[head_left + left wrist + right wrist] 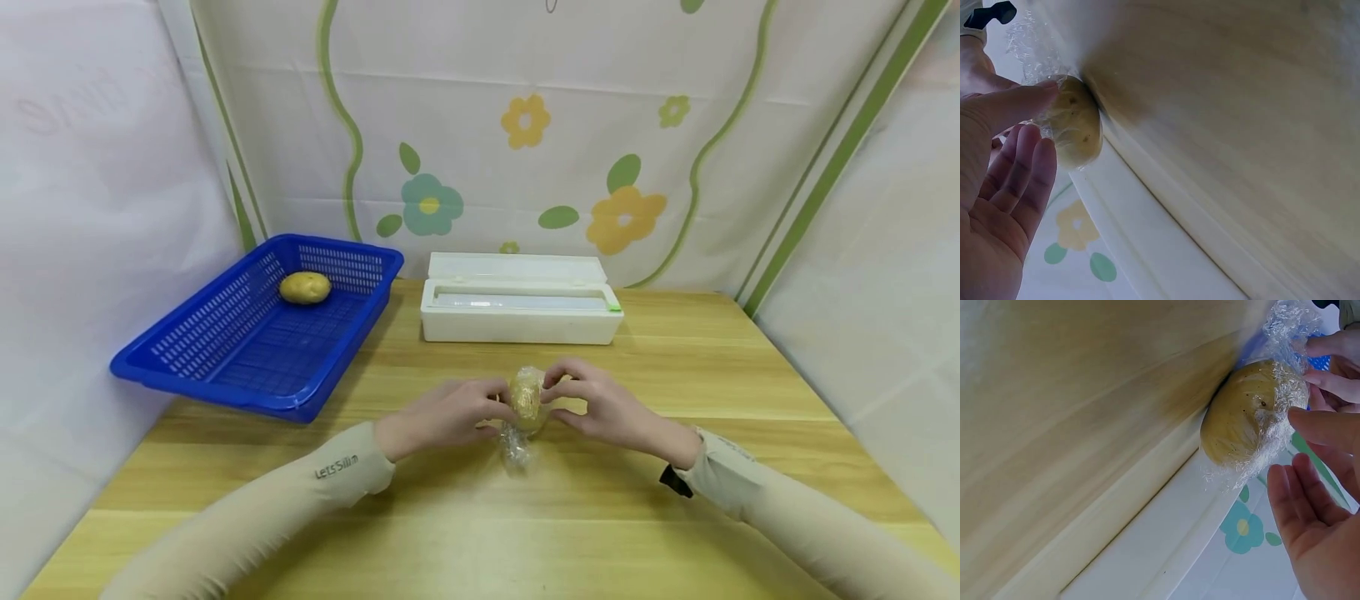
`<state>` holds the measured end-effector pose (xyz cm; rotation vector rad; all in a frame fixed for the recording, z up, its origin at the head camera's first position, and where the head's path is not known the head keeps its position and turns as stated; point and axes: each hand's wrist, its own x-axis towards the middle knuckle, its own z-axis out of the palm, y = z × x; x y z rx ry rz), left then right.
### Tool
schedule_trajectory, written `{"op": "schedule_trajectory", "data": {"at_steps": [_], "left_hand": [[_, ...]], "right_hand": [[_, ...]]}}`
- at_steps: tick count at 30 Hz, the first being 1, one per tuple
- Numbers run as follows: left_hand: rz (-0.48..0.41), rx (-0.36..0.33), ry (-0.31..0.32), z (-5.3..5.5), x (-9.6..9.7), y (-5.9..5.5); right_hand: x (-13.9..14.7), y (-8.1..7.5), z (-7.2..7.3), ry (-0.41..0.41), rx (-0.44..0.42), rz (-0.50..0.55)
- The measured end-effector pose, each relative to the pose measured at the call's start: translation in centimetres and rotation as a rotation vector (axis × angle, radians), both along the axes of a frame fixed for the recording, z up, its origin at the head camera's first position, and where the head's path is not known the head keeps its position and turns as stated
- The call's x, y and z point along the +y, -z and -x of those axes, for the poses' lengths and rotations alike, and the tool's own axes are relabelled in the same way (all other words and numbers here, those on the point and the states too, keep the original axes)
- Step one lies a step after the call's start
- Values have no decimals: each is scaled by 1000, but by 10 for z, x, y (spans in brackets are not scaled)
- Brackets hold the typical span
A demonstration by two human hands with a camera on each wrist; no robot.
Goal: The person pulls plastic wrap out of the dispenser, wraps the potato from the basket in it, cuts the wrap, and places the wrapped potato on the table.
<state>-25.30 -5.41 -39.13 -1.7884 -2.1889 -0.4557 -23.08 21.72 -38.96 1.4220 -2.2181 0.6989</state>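
Observation:
A yellow potato point(1235, 419) in crinkled clear plastic wrap point(516, 446) sits on the wooden table between the two hands. My left hand point(457, 412) holds the wrap at the potato's left side; its thumb lies against the wrapped potato point(1075, 128) in the left wrist view. At the other side, my right hand point(596, 404) has curved fingers at the film, with the thumb touching it. The other fingers point(1294, 494) of that hand bend loosely below the potato. Loose film bunches at the potato's near end. The index fingertips are partly hidden in the wrist views.
A blue plastic basket point(322, 367) stands at the left, holding another potato point(305, 287). Behind the hands is a white box point(517, 327) with its lid raised and a green tab at its right end. Flower-printed fabric point(487, 167) borders the table point(465, 542).

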Motion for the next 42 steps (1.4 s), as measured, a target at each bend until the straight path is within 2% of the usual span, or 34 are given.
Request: {"op": "schedule_trajectory", "data": {"at_steps": [6, 10, 16, 23, 30, 34, 38, 42], "left_hand": [[-38, -7, 12, 4, 6, 3], [-85, -58, 12, 5, 8, 4], [-155, -172, -47, 9, 9, 6], [-194, -238, -124, 10, 7, 9], [-208, -276, -145, 7, 8, 8], [-188, -296, -159, 5, 10, 5], [-161, -336, -207, 2, 11, 1], [-185, -397, -254, 2, 14, 1]], "right_hand": [[5, 2, -5, -6, -36, -29], [5, 5, -7, -23, -65, -59], [6, 7, -8, 6, -92, -64], [-2, 9, -8, 82, -179, -75], [-11, 3, -8, 109, -202, 15], [-14, -1, -7, 129, -280, 34], [-16, -3, -3, 152, -388, 69], [-17, -4, 2, 155, -452, 107]]}}
